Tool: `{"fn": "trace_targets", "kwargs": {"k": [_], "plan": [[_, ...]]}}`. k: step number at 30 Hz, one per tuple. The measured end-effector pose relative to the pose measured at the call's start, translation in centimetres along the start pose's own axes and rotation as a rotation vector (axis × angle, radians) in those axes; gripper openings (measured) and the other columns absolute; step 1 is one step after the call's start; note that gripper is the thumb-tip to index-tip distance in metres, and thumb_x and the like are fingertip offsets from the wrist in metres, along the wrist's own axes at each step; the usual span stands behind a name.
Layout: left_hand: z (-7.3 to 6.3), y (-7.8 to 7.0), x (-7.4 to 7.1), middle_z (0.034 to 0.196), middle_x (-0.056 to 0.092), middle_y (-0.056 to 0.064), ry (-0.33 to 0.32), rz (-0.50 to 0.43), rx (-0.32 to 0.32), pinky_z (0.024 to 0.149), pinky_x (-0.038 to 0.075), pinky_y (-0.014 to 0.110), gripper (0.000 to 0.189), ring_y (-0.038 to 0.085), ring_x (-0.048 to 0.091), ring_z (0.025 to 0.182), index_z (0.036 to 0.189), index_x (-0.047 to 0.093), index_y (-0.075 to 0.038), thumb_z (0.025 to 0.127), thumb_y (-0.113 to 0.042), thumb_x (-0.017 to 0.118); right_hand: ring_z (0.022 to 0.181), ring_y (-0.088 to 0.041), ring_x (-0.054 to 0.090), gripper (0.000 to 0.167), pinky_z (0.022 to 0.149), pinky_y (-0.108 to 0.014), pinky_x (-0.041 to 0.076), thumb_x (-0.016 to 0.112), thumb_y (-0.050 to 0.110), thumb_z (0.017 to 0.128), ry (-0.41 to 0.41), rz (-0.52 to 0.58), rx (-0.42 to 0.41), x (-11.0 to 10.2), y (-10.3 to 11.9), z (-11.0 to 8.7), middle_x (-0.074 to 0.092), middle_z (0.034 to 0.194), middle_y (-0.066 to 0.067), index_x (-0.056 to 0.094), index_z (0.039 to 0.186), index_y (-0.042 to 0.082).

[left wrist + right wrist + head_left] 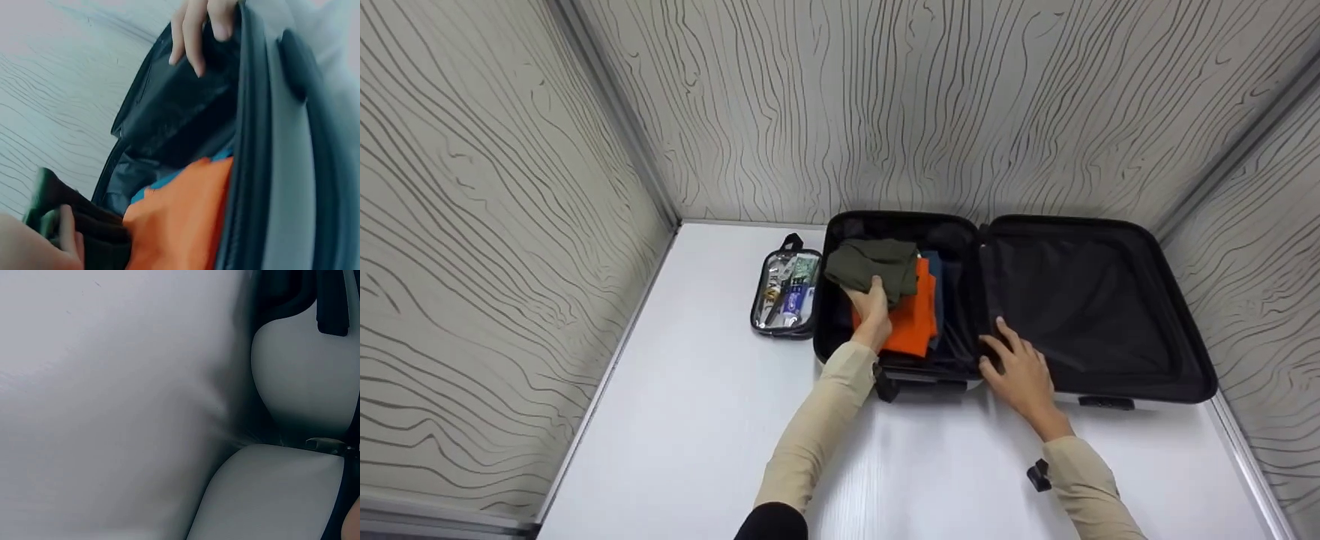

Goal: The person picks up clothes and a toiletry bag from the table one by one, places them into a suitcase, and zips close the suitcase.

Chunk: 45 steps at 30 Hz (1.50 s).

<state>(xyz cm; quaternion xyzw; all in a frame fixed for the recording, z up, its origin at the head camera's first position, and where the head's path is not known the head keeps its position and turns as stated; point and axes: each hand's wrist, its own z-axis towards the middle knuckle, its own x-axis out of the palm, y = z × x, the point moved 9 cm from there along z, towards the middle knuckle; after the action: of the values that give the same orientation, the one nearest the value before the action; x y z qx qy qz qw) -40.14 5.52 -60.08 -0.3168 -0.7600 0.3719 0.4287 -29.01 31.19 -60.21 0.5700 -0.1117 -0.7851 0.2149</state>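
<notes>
A dark green folded garment [877,261] is gripped by my left hand [872,311], its thumb lying on top of the cloth. Hand and garment are over the left half of an open black-lined suitcase [822,349]. Below them lies an orange folded garment [911,330], partly covered, with a blue one [936,281] showing beneath its edge. My right hand [1024,375] rests at the near edge of the suitcase by the hinge, fingers loosely bent and holding nothing. The left wrist view shows the green garment [104,242] beside the orange cloth [180,219]. Only a sliver of hand appears in the right wrist view.
A clear black-trimmed pouch [787,292] with toiletries inside stands left of the suitcase. The lid half [1080,307], lined in black fabric, lies flat to the right. Patterned panels [810,112] enclose the white table [690,420] at the back and sides.
</notes>
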Motion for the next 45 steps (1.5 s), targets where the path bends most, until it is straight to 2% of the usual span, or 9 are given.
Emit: {"fn": "trace_targets", "kwargs": {"k": [5,12,18,23,28,33,40,43,45], "plan": [[-0.9,1.8,-0.4,0.16,0.02,0.017,-0.022,-0.047,-0.093,0.114,0.028,0.045,0.074,0.035,0.025,0.144,0.159,0.002,-0.015,0.104,-0.011,0.05,0.124,-0.043,0.046,0.04,0.101,-0.062,0.032,0.062,0.025,0.094,-0.003,-0.005,-0.002,-0.1,-0.2,0.1,0.039,0.154,-0.013,0.065,0.131,0.012],[-1.4,3.9,-0.2,0.154,0.031,0.021,-0.032,-0.144,-0.17,0.107,0.038,0.046,0.064,0.038,0.037,0.138,0.157,0.015,-0.012,0.103,-0.004,0.048,0.124,-0.043,0.046,0.04,0.101,-0.062,0.031,0.062,0.026,0.094,0.009,-0.007,0.001,0.1,-0.2,0.1,0.038,0.154,-0.012,0.064,0.132,0.013],[-1.6,5.0,0.5,0.151,0.035,0.021,0.037,-0.21,-0.247,0.101,0.044,0.047,0.059,0.039,0.044,0.132,0.155,0.02,-0.012,0.104,-0.004,0.047,0.124,-0.043,0.046,0.04,0.1,-0.062,0.032,0.063,0.026,0.093,-0.005,-0.001,-0.013,0.0,0.0,0.2,0.039,0.154,-0.012,0.065,0.131,0.014],[-2.0,6.1,0.6,0.152,0.033,0.023,0.047,-0.186,-0.291,0.102,0.043,0.047,0.06,0.04,0.042,0.133,0.155,0.019,-0.009,0.103,-0.006,0.05,0.124,-0.043,0.046,0.039,0.099,-0.062,0.033,0.063,0.026,0.094,-0.002,-0.001,-0.008,-0.2,0.0,0.2,0.039,0.154,-0.012,0.065,0.131,0.013],[-2.6,6.6,0.6,0.155,0.029,0.022,0.055,-0.089,-0.279,0.108,0.037,0.047,0.062,0.039,0.033,0.14,0.156,0.016,-0.01,0.103,-0.006,0.049,0.125,-0.042,0.045,0.04,0.1,-0.062,0.032,0.062,0.027,0.095,0.016,-0.008,0.0,0.0,0.0,0.2,0.038,0.154,-0.012,0.064,0.132,0.013],[-2.9,6.2,-0.1,0.154,0.031,0.021,0.012,0.03,-0.229,0.111,0.033,0.046,0.067,0.038,0.031,0.141,0.154,0.021,-0.006,0.098,-0.005,0.057,0.126,-0.043,0.044,0.041,0.101,-0.062,0.031,0.06,0.027,0.095,0.029,-0.013,0.006,0.1,0.0,0.2,0.037,0.155,-0.013,0.063,0.133,0.012],[-2.9,4.9,-2.4,0.14,0.048,0.023,-0.138,0.18,-0.152,0.104,0.041,0.045,0.064,0.038,0.047,0.128,0.145,0.038,0.005,0.092,-0.015,0.068,0.127,-0.043,0.043,0.041,0.103,-0.062,0.029,0.06,0.027,0.095,0.037,-0.002,0.013,0.2,-0.2,0.2,0.036,0.155,-0.013,0.063,0.133,0.012],[-2.8,3.8,-3.3,0.142,0.047,0.025,-0.213,0.255,-0.097,0.108,0.037,0.046,0.066,0.039,0.044,0.132,0.144,0.039,0.008,0.093,-0.023,0.067,0.127,-0.043,0.043,0.041,0.102,-0.062,0.03,0.06,0.027,0.095,0.04,-0.006,0.012,0.2,-0.2,0.2,0.036,0.155,-0.013,0.063,0.134,0.013],[-2.8,3.0,-4.0,0.146,0.043,0.026,-0.269,0.293,-0.058,0.112,0.031,0.046,0.07,0.039,0.039,0.135,0.147,0.035,0.009,0.093,-0.024,0.066,0.126,-0.043,0.044,0.041,0.102,-0.062,0.03,0.06,0.027,0.095,0.038,-0.011,0.011,0.2,-0.1,0.3,0.036,0.155,-0.013,0.063,0.133,0.012]]}}
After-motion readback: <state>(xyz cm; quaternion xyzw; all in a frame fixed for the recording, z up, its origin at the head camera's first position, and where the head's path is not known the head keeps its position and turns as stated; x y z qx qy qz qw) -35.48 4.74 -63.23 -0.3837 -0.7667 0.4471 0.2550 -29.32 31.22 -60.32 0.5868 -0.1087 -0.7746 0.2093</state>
